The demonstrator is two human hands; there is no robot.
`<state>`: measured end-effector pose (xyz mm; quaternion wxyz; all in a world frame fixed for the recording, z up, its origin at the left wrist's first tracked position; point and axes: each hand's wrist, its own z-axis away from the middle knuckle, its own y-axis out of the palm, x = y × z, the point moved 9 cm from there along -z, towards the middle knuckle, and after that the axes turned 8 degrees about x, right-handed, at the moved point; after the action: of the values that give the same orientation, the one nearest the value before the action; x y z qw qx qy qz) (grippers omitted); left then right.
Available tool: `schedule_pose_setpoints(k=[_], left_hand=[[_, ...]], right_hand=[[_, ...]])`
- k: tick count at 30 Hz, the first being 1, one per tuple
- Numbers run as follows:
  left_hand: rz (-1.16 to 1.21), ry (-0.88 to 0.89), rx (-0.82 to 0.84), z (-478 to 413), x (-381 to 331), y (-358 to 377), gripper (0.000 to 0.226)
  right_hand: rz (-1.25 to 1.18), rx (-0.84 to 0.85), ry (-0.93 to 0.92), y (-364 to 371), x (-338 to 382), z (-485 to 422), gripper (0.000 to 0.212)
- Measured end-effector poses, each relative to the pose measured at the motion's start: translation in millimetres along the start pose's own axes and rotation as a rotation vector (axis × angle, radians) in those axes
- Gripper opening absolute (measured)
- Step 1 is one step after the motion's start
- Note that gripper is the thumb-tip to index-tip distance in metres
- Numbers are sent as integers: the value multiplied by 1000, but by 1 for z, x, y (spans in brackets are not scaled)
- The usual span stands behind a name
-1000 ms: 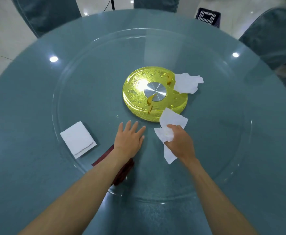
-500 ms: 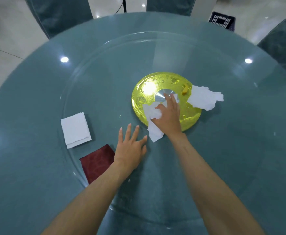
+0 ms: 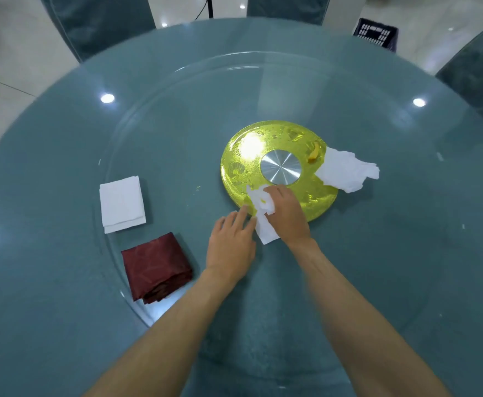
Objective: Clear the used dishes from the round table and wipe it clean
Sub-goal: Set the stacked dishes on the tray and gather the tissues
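A round teal glass table (image 3: 406,267) carries a clear glass turntable (image 3: 154,116) with a yellow hub (image 3: 243,164) and silver centre at its middle. My right hand (image 3: 287,216) grips a crumpled white tissue (image 3: 263,213) at the hub's near edge, with a yellow scrap inside the tissue. Beside it my left hand (image 3: 231,245) lies flat on the glass, its fingertips touching the tissue's lower part. An orange food scrap (image 3: 313,154) sits on the hub's right side next to a second crumpled tissue (image 3: 346,173).
A folded white napkin (image 3: 122,203) and a folded dark red cloth (image 3: 157,266) lie on the turntable to my left. Blue covered chairs (image 3: 97,21) ring the table, and a black crate (image 3: 376,32) stands on the floor beyond.
My right hand dragged the tissue from the hub's centre back to its near edge, gathering the yellow scraps. My left hand slid forward to touch the tissue.
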<state>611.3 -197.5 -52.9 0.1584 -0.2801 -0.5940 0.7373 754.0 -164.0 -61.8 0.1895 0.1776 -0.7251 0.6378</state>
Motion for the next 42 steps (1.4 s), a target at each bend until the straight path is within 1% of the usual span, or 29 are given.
schedule_pose_setpoints(k=[2, 3, 5, 7, 8, 9, 10, 12, 13, 14, 15, 16, 19, 20, 22, 24, 25, 28, 30, 32, 34, 36, 37, 39, 42], left_hand=[[109, 9, 9, -8, -15, 7, 62], [135, 9, 25, -11, -19, 13, 66], [130, -15, 101, -10, -20, 28, 74], [117, -32, 163, -7, -16, 37, 82], [127, -40, 165, -8, -14, 38, 84], [139, -44, 155, -10, -12, 38, 85], [154, -49, 142, -12, -11, 36, 84], [185, -69, 93, -14, -8, 34, 80], [193, -73, 57, -14, -7, 33, 77], [190, -69, 26, -13, -6, 32, 74], [179, -60, 7, -13, -6, 33, 72], [169, -52, 2, -12, -5, 34, 71], [146, -49, 9, -13, -3, 36, 71], [138, -48, 4, -14, -2, 35, 71], [123, -37, -6, -13, 0, 34, 70], [110, -18, -20, -13, 2, 33, 69], [106, -12, -22, -13, 3, 33, 69], [98, 1, -21, -13, 5, 32, 69], [95, 6, -22, -14, 6, 31, 69], [99, 0, -17, -14, 8, 29, 69], [97, 3, -10, -15, 9, 27, 69], [93, 6, 0, -16, 11, 27, 69], [91, 9, 10, -17, 11, 28, 70], [93, 13, 32, -17, 12, 30, 71], [95, 15, 47, -17, 14, 30, 73]], right_hand=[[-51, -98, 68, -23, -25, -3, 45], [-34, -155, 116, -38, -41, -7, 40], [17, -249, 218, -73, -72, -20, 29], [8, -350, 295, -109, -102, -26, 28], [-24, -385, 349, -122, -119, -26, 29], [-39, -373, 410, -131, -135, -26, 30], [-24, -321, 481, -133, -152, -26, 30], [83, -104, 559, -118, -179, -26, 36], [122, 20, 574, -106, -188, -22, 44], [149, 90, 568, -93, -195, -16, 54], [171, 90, 546, -84, -200, -10, 59], [209, 57, 521, -80, -201, -5, 57], [303, -43, 425, -84, -194, 7, 34], [330, -40, 394, -89, -193, 4, 32], [348, 24, 366, -99, -196, -7, 33], [304, 74, 409, -112, -204, -17, 38], [253, 34, 438, -122, -205, -21, 40], [61, -206, 436, -148, -186, -36, 44], [-26, -272, 422, -143, -171, -57, 42], [-95, -256, 444, -126, -166, -80, 40], [-111, -158, 459, -98, -164, -96, 42], [46, -24, 470, -65, -162, -99, 48], [133, -11, 478, -57, -160, -97, 48], [200, -75, 455, -51, -153, -91, 44], [173, -114, 442, -53, -149, -82, 40]])
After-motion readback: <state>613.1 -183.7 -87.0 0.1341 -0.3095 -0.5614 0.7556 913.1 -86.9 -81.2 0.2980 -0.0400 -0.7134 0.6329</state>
